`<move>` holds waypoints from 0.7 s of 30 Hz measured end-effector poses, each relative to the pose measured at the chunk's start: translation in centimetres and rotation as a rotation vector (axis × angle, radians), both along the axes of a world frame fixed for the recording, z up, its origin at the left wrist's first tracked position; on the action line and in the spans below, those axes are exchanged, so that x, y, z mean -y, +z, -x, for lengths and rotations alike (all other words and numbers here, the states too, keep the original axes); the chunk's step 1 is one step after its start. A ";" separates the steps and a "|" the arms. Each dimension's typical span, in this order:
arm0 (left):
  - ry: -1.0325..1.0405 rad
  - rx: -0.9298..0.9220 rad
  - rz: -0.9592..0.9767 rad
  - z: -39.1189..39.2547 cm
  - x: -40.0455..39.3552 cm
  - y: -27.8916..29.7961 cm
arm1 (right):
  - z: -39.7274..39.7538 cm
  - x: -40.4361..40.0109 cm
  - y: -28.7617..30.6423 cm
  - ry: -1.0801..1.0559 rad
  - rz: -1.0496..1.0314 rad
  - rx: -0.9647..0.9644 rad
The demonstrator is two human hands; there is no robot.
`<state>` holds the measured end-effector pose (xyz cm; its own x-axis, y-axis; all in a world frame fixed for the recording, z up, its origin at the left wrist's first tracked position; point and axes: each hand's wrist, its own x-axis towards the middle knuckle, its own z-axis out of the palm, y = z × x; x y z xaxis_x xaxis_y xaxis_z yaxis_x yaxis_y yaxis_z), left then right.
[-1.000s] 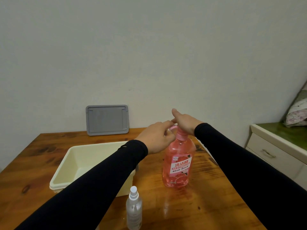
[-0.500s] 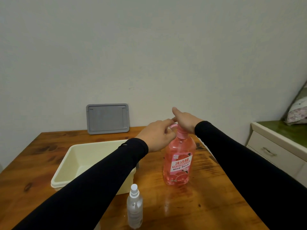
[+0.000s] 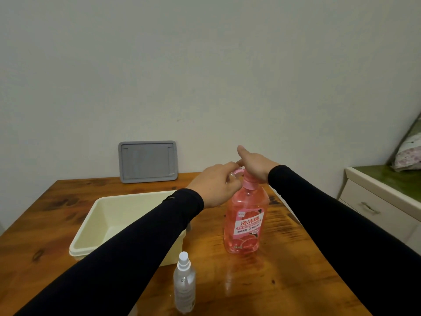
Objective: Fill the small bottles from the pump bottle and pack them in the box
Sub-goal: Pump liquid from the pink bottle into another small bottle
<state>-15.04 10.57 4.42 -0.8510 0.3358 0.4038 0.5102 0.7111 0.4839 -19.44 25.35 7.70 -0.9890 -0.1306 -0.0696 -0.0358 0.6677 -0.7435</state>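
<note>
A pink pump bottle (image 3: 245, 220) with a grapefruit label stands upright on the wooden table (image 3: 284, 281). My right hand (image 3: 255, 165) lies on top of its pump head, fingers stretched out. My left hand (image 3: 215, 185) is curled at the pink nozzle and holds a small clear bottle there, which is mostly hidden by the fingers. A second small clear bottle (image 3: 184, 286) with a white spray top stands near the table's front edge. The cream plastic box (image 3: 100, 224) sits open to the left, partly under my left forearm.
A grey lid (image 3: 148, 161) leans against the wall at the back of the table. To the right, beyond the table edge, stands a white cabinet (image 3: 376, 201) with a green top and a flowered pillow (image 3: 407, 151).
Both hands stay at the pump head. Only the view shifts slightly.
</note>
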 end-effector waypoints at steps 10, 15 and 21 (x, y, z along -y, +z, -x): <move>-0.001 -0.005 -0.037 0.0 0.0 0.4 | 0.0 -0.2 0.9 0.026 0.018 -0.003; 0.004 -0.005 0.016 0.0 0.0 -0.1 | -0.2 0.3 0.1 -0.007 -0.069 -0.010; -0.014 -0.010 0.002 0.2 0.2 1.4 | -0.3 0.1 2.0 0.004 -0.036 -0.022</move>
<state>-15.20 10.39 5.85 -0.8423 0.3486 0.4111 0.5247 0.7048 0.4774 -19.09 25.24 9.72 -0.9899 -0.1318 -0.0531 -0.0539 0.6942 -0.7177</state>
